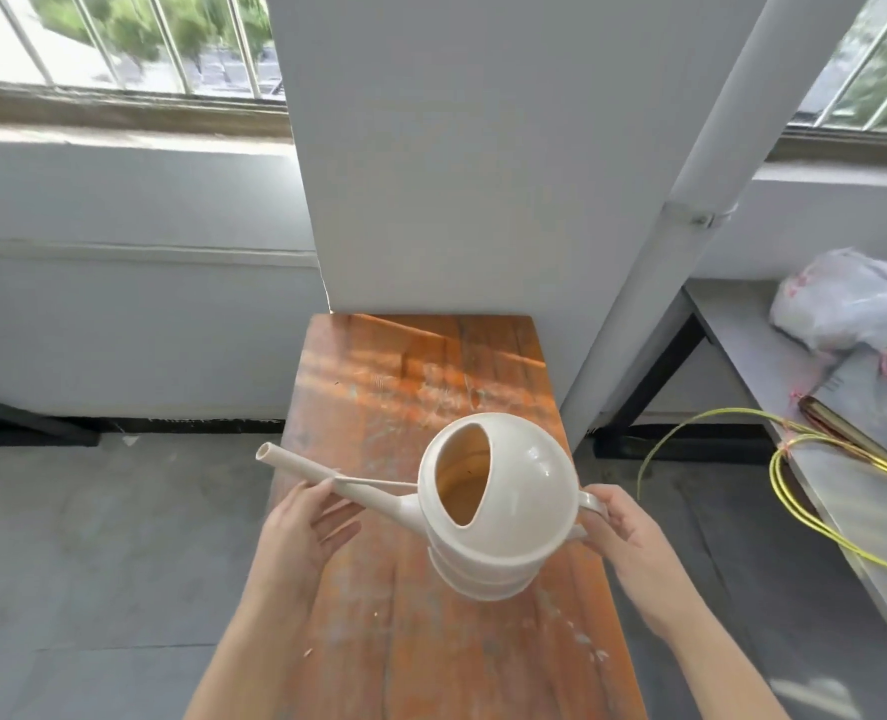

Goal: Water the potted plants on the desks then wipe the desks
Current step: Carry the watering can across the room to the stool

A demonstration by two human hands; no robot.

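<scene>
Nearest to the camera, the right hand (pixel 619 522) is closed around the handle of the white watering can (pixel 498 506), and the left hand (pixel 306 527) lies open under the spout (pixel 327 478), only supporting it. The can is held above the worn orange wooden bench (pixel 415 371), which stands against a white pillar (pixel 483 148). No potted plant is visible here. If there is water inside, it may spill from the wide top opening (pixel 466 475) when the can tilts, because the left hand does not really grip.
</scene>
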